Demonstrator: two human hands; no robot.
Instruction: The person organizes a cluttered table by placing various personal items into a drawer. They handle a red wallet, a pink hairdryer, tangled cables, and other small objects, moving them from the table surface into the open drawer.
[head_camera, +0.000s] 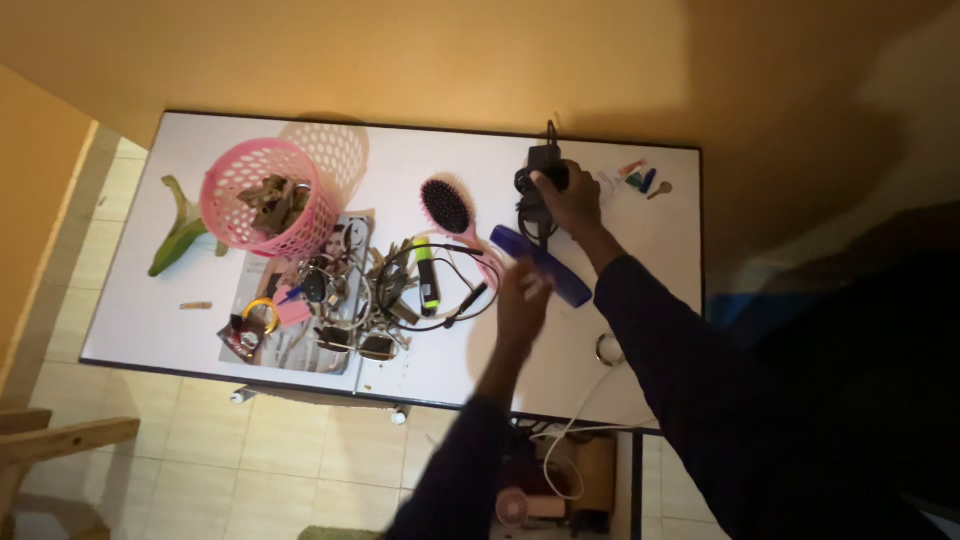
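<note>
Both hands busy on a cluttered white worktop (650, 240)

The right hand (572, 200) has its grip wrapped over a black power adapter (540, 175) with coiled cord near the far edge, while the left hand (522, 300) is blurry, so I can't tell its grip; it sits right by a blue comb (545, 265). The pink basket (262, 195) at the far left holds a heap of brownish bits, with a pink hairbrush (450, 212) and a tangle of keys (350, 300) nearby.
</note>
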